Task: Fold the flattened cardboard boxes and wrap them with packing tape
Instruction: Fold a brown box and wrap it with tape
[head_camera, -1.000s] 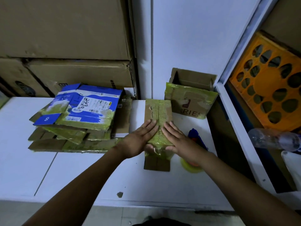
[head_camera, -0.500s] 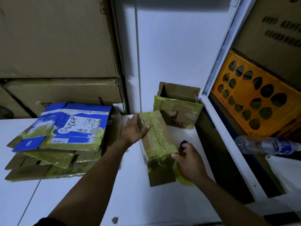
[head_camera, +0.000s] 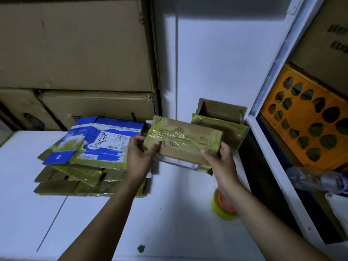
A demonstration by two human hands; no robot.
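Both your hands hold the folded brown cardboard bundle, wrapped in glossy yellow-green tape, raised off the white table. Your left hand grips its left end and your right hand clasps its right end, thumb on the near face.

Just behind it stands a small open-topped cardboard box banded in the same tape; its inside is too dark to read. On an orange plastic crate with oval holes, in the shelf to your right, a clear bottle lies.

A stack of flattened taped cartons, topped by a blue-and-white one, lies to the left. The yellow-green tape roll with an orange core rests under your right forearm. Large plain brown cartons are piled against the white wall.
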